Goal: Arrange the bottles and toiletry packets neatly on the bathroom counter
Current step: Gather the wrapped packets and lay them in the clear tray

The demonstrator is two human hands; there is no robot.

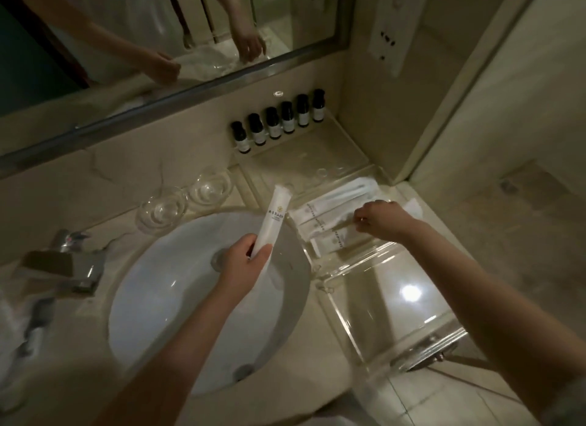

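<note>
Faucet (68, 260) at far left, beside the sink (177, 302). Two glass dishes (165, 208) behind the basin. Left hand (245, 263), fingers closed around a white packet (269, 219), held tilted over the sink. Six bottles (280, 121) in a row against the wall. Right hand (383, 219), fingertips pinched on the packets (329, 216) lying side by side on the clear tray (396, 305).

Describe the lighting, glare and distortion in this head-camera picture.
Head view: dim, yellowish light; a bright glare spot on the clear acrylic tray; wide-angle bending curves the mirror frame and counter edges; the faucet at the left edge is soft and smeared; the labels on the dark bottles are too small to read.
</note>
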